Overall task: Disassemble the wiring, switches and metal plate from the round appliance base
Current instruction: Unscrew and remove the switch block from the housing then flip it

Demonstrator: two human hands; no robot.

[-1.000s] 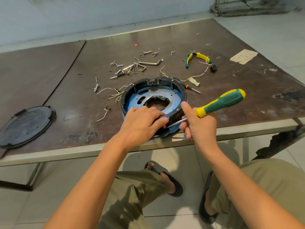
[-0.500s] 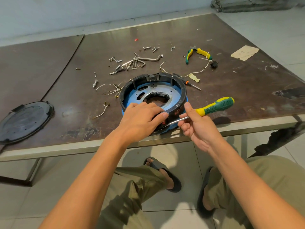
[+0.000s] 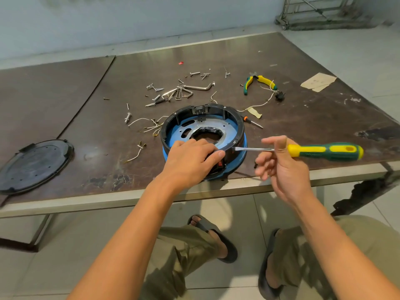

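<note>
Round black-and-blue plastic appliance base (image 3: 203,109) sits at centre of frame on brown metal surface (image 3: 86,87), close to near edge. Open side up. Blue-tinted metal plate (image 3: 228,126) w/ cut-outs seated inside, dark irregular hole at its middle.

Left hand (image 3: 190,161): fingers curled over near rim of base, thumb laid along outer wall, pointing right. Grip clamped on rim. Small red part (image 3: 220,163) shows just below thumb on outer wall; can't tell what it is.

Right hand (image 3: 281,167), right of centre: grip closed on green-and-yellow flat-blade screwdriver (image 3: 324,150), pinched by thumb + forefinger where shaft meets handle. Other fingers loosely curled, blurred. Tool approx. horizontal, handle toward right of frame. Blade tip at base rim next to left thumb tip; contact not resolvable.

Elsewhere on surface:
- black round plastic cover (image 3: 34,165), far left, lying flat.
- cut white wire pieces w/ terminals (image 3: 140,121), just left of base.
- bunch of silver hex keys (image 3: 190,89) + loose screws (image 3: 198,73), above base.
- green-and-yellow pliers (image 3: 259,82), upper right; white wire w/ small black part (image 3: 280,96) just beside them.
- small orange-and-black screwdriver (image 3: 253,122), right of base, near rim.
- torn beige paper scrap (image 3: 318,82), far upper right.

Below surface edge: person's legs in olive trousers, dark sandals, tiled floor.
</note>
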